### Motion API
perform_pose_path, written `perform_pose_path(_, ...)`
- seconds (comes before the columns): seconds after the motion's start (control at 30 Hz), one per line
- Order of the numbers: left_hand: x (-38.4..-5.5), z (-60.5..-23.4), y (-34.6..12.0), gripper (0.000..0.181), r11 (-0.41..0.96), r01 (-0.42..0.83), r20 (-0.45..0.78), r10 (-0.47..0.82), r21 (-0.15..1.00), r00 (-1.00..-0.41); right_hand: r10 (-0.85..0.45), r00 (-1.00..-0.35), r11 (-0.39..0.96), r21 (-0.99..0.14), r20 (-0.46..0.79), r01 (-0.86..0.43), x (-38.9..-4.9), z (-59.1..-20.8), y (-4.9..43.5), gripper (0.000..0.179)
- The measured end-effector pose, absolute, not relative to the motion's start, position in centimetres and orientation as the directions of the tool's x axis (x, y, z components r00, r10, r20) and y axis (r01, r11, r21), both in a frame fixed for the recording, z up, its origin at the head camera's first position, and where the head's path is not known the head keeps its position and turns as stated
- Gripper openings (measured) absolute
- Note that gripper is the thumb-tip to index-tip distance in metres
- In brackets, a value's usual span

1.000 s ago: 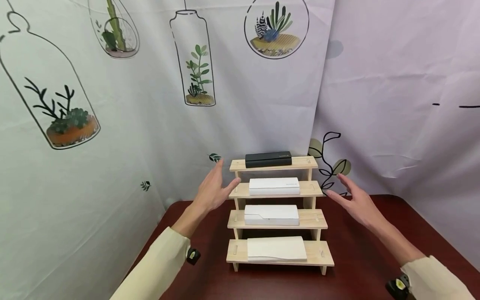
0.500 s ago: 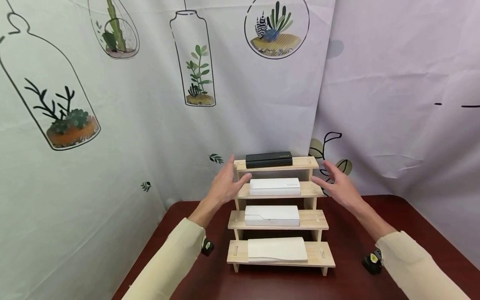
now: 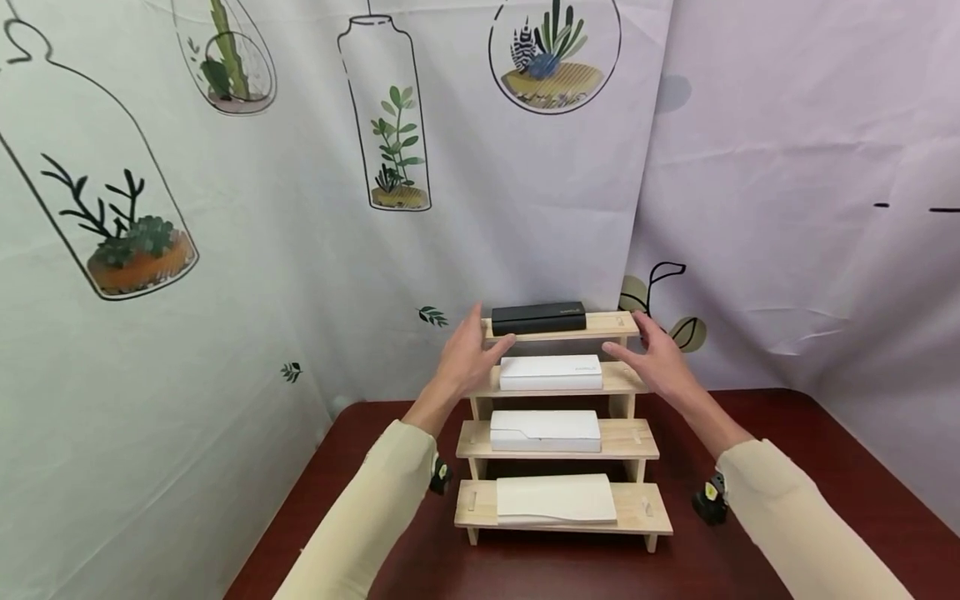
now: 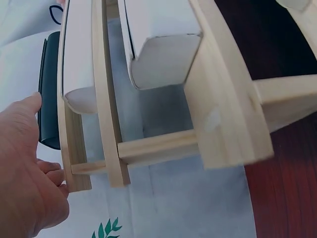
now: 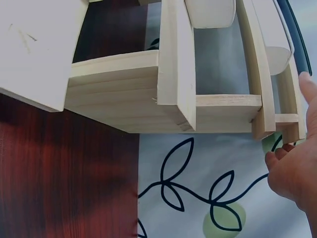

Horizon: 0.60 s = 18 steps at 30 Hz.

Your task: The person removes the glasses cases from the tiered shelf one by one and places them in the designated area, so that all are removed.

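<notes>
Four-tier light wooden stepped rack stands on a dark red table, seen in all three views. Around the left end of its top shelf is my left hand, thumb spread from the fingers, beside a black case. My right hand is at the top shelf's right end, thumb in front and index finger at the back corner. In the left wrist view, the left hand has its thumb overlapping the black case. The right wrist view has the right hand close by the shelf end, some fingertips behind it.
White boxes lie on the lower tiers: an upper one, a middle one and a flatter cream one at the bottom. A printed curtain hangs right behind the rack. The red table extends on both sides.
Both hands have moved inward, from apart on either side of the rack to the two ends of its top shelf. The rack and boxes stay in place.
</notes>
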<state>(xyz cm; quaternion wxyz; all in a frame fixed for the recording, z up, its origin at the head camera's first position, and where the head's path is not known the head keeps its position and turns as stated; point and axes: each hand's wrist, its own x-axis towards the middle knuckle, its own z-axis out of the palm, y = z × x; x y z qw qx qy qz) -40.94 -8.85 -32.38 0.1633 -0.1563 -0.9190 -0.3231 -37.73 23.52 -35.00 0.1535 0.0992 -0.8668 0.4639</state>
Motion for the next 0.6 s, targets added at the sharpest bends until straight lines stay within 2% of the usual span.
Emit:
perform_pose_path(0.23,-41.5,-32.1,-7.6,0.093,0.745,0.369,0.386,0.163,0.556,-0.908,-0.01,-0.925,0.534,-0.78,0.38,-0.326,-39.0,-34.6,23.2,0.088)
perform_pose_path(0.6,-42.3,-31.5,-6.9,0.089,0.714,0.335,0.336,0.147,0.615,-0.93,-0.059,-0.94,0.477,-0.818,0.336,-0.322,-39.4,-34.0,23.4,0.089)
